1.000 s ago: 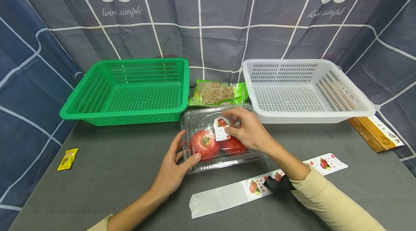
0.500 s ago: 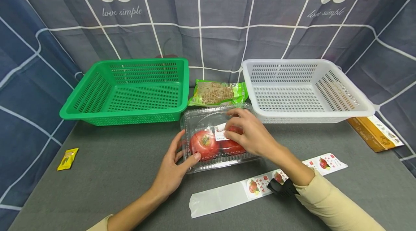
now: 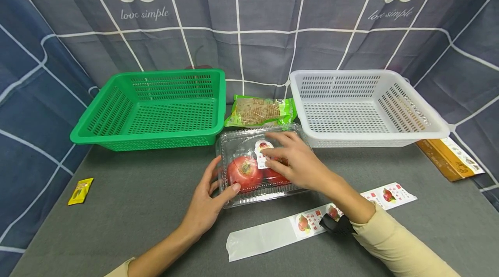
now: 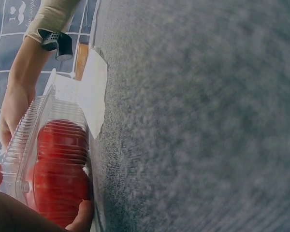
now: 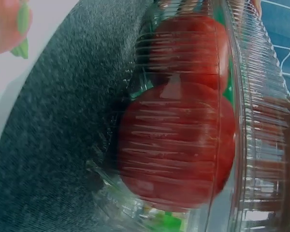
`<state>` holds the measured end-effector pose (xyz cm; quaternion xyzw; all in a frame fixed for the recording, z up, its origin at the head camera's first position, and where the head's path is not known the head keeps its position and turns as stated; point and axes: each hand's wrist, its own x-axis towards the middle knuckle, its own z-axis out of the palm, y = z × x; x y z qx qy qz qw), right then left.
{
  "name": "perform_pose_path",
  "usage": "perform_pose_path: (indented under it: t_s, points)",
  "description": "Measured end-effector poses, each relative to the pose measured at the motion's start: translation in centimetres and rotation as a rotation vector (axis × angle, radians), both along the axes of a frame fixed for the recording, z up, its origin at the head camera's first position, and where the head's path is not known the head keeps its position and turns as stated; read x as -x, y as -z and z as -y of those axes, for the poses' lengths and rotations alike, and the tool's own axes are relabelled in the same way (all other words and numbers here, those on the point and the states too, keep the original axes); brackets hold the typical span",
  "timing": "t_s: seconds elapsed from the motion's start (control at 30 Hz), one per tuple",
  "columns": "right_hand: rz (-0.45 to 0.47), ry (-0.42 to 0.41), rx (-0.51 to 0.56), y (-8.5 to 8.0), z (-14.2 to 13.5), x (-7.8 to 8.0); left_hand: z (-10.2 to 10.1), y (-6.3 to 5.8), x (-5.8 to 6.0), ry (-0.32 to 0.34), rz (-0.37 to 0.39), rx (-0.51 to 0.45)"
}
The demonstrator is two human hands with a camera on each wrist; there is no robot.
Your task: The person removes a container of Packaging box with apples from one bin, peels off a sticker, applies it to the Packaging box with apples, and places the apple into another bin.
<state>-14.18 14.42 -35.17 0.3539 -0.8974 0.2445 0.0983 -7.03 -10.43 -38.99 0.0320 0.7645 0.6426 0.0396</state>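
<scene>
A clear plastic clamshell box [image 3: 269, 199] with red tomatoes [image 3: 244, 172] inside lies on the grey tabletop. My left hand [image 3: 206, 203] holds its left front corner, thumb at the front edge and fingers along the left side. A white sticker [image 3: 262, 163] with a red fruit picture is on the lid. Over the lid's right part, my right hand [image 3: 302, 162] rests its loosely extended fingertips on the sticker. In the right wrist view, two tomatoes [image 5: 179, 145] show through the ribbed side wall. The left wrist view shows my left thumb [image 4: 83, 216] low against the box.
A backing strip [image 3: 259, 242] with printed stickers lies in front, under the right forearm. Behind stand a green basket [image 3: 163, 140] and a white basket [image 3: 362, 140], with a green food packet [image 3: 259, 111] between them. A yellow sachet [image 3: 80, 191] lies left, a brown box [image 3: 448, 162] right.
My right hand's fingers have gone from bunched over the sticker to spread out across it, uncovering more of the sticker. The left hand and the box stay in place.
</scene>
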Motion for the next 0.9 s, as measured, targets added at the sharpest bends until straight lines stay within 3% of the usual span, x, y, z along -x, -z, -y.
perform_pose_path:
  t_s: [0.47, 0.67, 0.9]
  points:
    - [-0.009, 0.11, -0.376, -0.39, 0.84, -0.22, -0.06, 0.12, 0.02, -0.01, 0.008, 0.005]
    - [-0.003, 0.167, -0.416, -0.45, 1.01, -0.33, -0.12, 0.17, -0.06, -0.013, 0.002, 0.013]
    - [-0.052, 0.194, -0.328, 0.1, 0.91, 0.09, -0.18, 0.31, -0.02, -0.014, -0.001, 0.009]
